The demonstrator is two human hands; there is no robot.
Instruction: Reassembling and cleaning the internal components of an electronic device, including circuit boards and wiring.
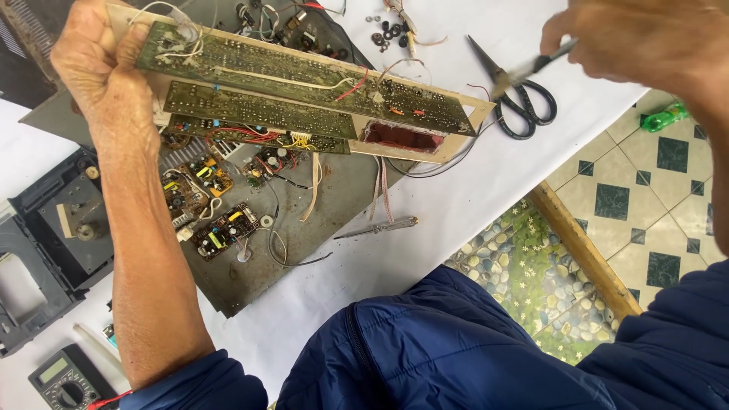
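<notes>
Now left hand (95, 72) grips circuit panel (304, 95); right hand (645, 38) holds tool (531, 68).

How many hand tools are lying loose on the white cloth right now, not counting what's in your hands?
2. The black-handled scissors lie at the top right, just under the right hand. The screwdriver lies mid-cloth beside the metal chassis. Others may be hidden under the arms.

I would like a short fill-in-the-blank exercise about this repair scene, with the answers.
1. The left hand grips the long circuit board at its ____ end.
2. The scissors have ____ handles.
3. The screwdriver lies on a ____ cloth.
4. The right hand holds a thin ____.

Answers: left; black; white; tool
</notes>
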